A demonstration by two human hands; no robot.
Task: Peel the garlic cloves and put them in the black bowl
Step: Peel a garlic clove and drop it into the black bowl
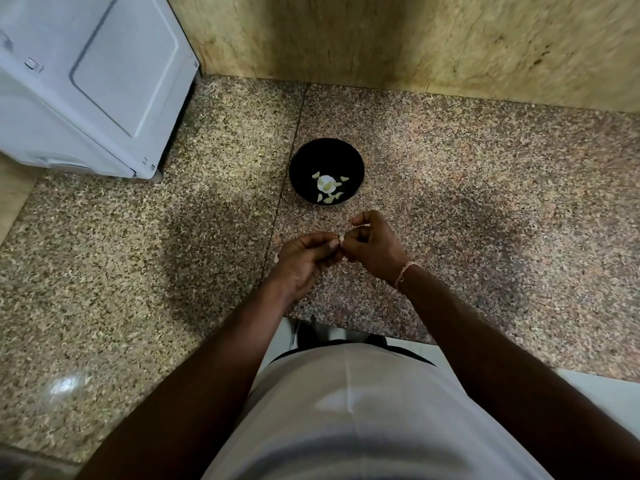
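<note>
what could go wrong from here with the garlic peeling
1. Both hands, left hand and right hand, pinch one small garlic clove in the air, short of the black bowl. If it slips, it would likely land on the granite counter, not in the bowl.

2. Loose skin could fall on the counter, or ride along into the bowl with the peeled cloves already there.

Speckled granite worktop against a tan stone wall

The worktop (485, 188) is two slabs meeting at a seam near the middle. A white appliance (86, 77) stands at its back left corner, just beside the wall (415, 39). A glare spot (65, 386) shows near the front left edge.
</note>
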